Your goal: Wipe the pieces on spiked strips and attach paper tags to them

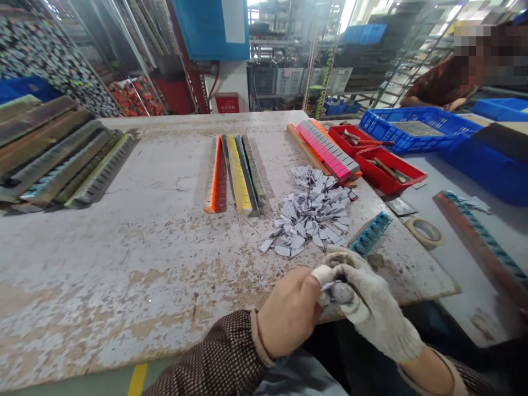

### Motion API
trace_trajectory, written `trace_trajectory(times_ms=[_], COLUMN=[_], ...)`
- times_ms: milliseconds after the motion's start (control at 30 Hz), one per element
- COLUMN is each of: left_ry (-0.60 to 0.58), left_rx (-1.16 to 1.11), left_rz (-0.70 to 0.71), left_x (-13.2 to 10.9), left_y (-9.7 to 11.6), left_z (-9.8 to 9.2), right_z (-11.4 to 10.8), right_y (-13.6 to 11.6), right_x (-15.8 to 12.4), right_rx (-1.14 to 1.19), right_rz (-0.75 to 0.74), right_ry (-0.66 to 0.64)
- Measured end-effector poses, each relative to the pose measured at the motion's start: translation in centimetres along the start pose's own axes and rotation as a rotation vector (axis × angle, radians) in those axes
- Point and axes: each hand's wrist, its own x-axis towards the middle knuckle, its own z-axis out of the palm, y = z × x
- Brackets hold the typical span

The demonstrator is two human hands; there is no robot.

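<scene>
Left grip (291, 311) and gloved right grip (373, 302) hold a small greyish piece (343, 294) between them. Loosening could drop it past the tabletop (165, 242) edge beneath.

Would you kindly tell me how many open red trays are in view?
2: the farther red tray stands right of the pink bar; the nearer red tray is closer to the gloved right hand.

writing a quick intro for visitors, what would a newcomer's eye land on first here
Probably the heap of pale chips on the worn table, just beyond the hands. Next, the white-gloved right hand, which meets the left hand around a small greyish thing near the table's edge. The orange bar and yellow bar stand out left of the heap.
</scene>
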Motion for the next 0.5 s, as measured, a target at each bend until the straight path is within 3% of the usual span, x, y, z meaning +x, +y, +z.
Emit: trace_trajectory(times_ms=[67,133,233,300,367,500], left_ry=[0.022,0.034,-0.078,-0.199,-0.258,-0.196], left_rx=[0.055,0.037,-0.154,-0.323,-0.451,-0.566], left_rz=[0.045,-0.05,-0.264,-0.309,-0.283,-0.132], left_x=[0.0,0.2,0.5,0.7,0.7,0.8], left_y=[0.6,0.8,0.7,0.7,0.9,2.6], left_z=[0.0,-0.5,-1.6,-2.1,-2.2,-1.9], right_z=[0.3,0.1,-0.7,-1.1,-1.1,-1.0], right_y=[-1.1,-1.5,-1.7,-1.8,-1.9,-1.4], right_x=[0.3,0.4,0.1,-0.2,-0.5,-2.3], right_rx=[0.115,0.181,0.222,0.234,0.253,0.244], right_rz=[0.076,0.104,0.067,0.051,0.058,0.139], right_ry=[0.032,0.085,0.089,0.038,-0.005,0.012])
